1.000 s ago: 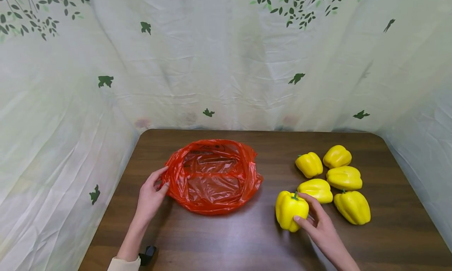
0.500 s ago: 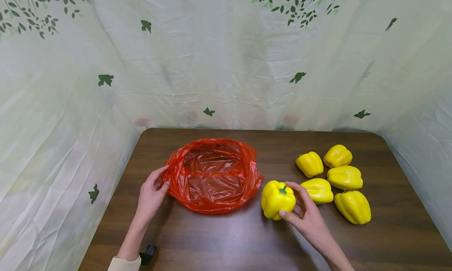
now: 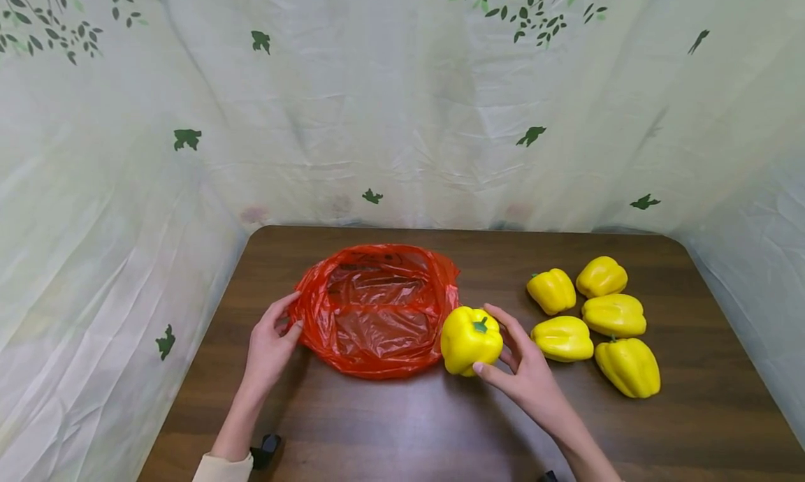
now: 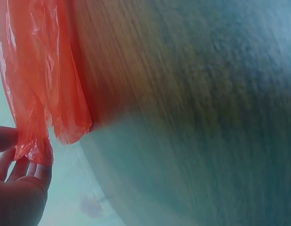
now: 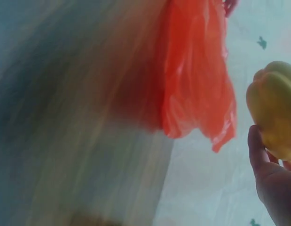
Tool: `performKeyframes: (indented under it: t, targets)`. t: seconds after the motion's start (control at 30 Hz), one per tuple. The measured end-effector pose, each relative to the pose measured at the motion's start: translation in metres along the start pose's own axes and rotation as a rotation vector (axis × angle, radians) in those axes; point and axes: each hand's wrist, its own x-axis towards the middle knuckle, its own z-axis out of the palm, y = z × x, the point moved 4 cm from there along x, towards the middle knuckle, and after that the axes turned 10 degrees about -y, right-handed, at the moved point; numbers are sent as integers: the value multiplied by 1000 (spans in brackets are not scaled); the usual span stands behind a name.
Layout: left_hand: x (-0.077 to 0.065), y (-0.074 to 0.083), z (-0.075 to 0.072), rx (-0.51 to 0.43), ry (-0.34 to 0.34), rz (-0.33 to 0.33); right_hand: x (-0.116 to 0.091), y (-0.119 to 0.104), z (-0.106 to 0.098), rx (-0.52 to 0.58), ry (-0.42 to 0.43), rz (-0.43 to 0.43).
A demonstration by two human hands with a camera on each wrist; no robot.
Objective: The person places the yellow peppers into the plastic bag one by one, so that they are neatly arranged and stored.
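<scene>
Right hand (image 3: 527,376) pinches yellow bell pepper (image 3: 464,342), just right of open-topped red plastic bag (image 3: 377,367); left hand (image 3: 267,344), opposite side, pinches bag's left edge.

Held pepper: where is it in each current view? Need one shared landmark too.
Head: pepper right of centre, lower half, in the right hand.
Left wrist: not in it.
Right wrist: at the right edge, cut off by the frame.
Landmark: red bag, lower half in head, upper left in left wrist, top in right wrist.
</scene>
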Motion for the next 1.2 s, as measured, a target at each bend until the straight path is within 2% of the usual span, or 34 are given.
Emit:
performKeyframes:
  t: [0.33, 0.57, 0.7, 0.93, 1.2]
  targets:
    - [-2, 2, 0, 16, -9, -9, 20, -14, 17, 4, -79, -89]
    - [-2, 2, 0, 17, -11, -11, 36, -22, 28, -33, -100, -80]
    - [-2, 4, -1, 19, -1, 12, 44, -31, 35, -77, -87, -90]
    - [-1, 7, -1, -36, 26, 104, 61, -44, 47, -132, -85, -152]
    - [-1, 7, -1, -26, 20, 86, 89, -40, 55, -60, -107, -140]
